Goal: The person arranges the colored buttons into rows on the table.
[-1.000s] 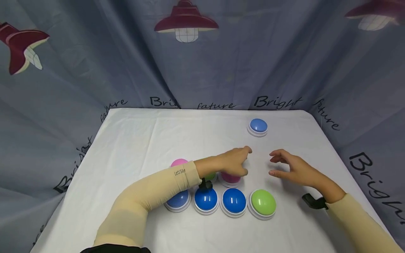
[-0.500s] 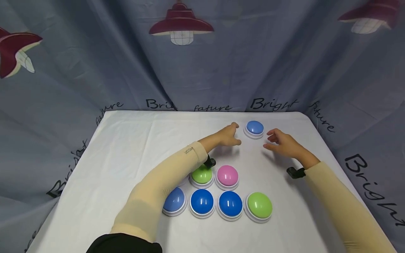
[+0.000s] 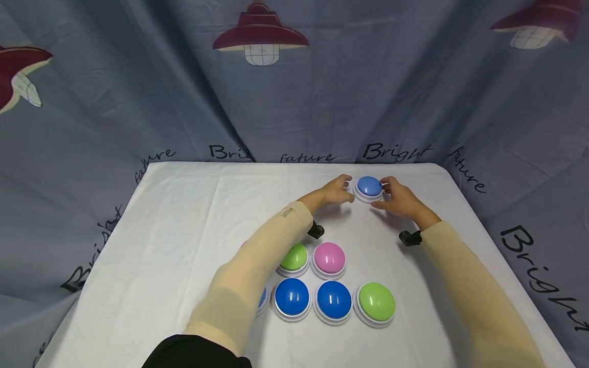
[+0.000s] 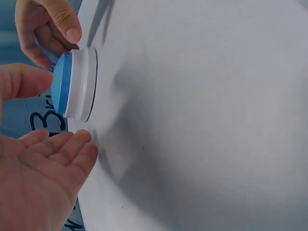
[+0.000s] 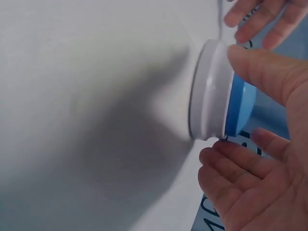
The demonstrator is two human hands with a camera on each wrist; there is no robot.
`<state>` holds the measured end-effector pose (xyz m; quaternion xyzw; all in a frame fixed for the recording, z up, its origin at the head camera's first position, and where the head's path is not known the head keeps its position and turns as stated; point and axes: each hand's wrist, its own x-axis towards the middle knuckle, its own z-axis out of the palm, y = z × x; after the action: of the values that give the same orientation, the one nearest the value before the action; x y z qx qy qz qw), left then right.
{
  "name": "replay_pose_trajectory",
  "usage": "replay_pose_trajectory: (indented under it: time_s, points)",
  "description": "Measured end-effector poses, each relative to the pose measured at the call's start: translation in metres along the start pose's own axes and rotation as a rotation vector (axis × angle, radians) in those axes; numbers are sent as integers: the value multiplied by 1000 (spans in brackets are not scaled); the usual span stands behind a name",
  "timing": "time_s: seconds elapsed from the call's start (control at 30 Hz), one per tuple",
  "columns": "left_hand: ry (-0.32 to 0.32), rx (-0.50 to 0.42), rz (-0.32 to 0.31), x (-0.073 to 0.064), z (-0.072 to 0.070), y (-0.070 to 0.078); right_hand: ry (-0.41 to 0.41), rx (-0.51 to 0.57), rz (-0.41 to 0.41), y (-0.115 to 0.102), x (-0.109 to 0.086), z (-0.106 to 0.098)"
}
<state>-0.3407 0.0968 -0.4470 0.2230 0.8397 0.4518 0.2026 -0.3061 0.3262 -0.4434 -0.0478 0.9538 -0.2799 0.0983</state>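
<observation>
At the far right of the table stands a light-blue domed push button on a round white base. My left hand is at its left side, fingers spread and holding nothing; in the left wrist view the palm shows below the button. On the other side, my right hand has its fingertips right at the base. The right wrist view shows that hand's thumb over the base edge and its fingers extended just beyond the opposite edge.
Nearer the front, two dark-blue buttons and a green one line up. Behind them are another green button and a pink one. My left sleeve partly covers more buttons. A grey curtain hangs behind the white table.
Both hands have reached forward to the far light-blue button and closed in from either side. The left arm has swung off the pink button. The button has stayed in place.
</observation>
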Motion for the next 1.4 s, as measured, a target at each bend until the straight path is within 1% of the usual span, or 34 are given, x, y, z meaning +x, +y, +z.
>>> replay_pose_trajectory:
  time_s: [0.13, 0.27, 0.37, 0.47, 0.6, 0.7, 0.87, 0.97, 1.1, 1.23, 1.4]
  points:
    - [15, -34, -26, 3, 3, 0, -2, 24, 31, 2, 7, 4]
    - [10, -98, -51, 7, 10, 0, -7, 61, 54, 4, 13, 11]
    - [10, -152, -62, 10, 16, 3, 9, 72, 33, 4, 17, 14]
    - [32, -198, -69, 12, 20, 7, 41, 71, -6, 3, 20, 14]
    - [49, -238, -61, 12, 22, 9, 67, 62, -20, 3, 21, 13]
    - [32, -218, -32, 9, 18, 10, 83, 57, -21, 2, 14, 12]
    - [-11, -170, 16, -2, 7, 13, 97, 62, -48, -4, -2, 7]
    - [-60, -170, 56, -11, 2, 15, 95, 64, -79, -7, -14, 7]
    - [-139, -178, 102, -30, 0, 17, 96, 59, -136, -9, -32, 11]
    - [-193, -153, 125, -50, 2, 16, 85, 53, -185, -12, -52, 18]
    - [-244, -122, 118, -77, 4, 10, 67, 56, -236, -17, -76, 30]
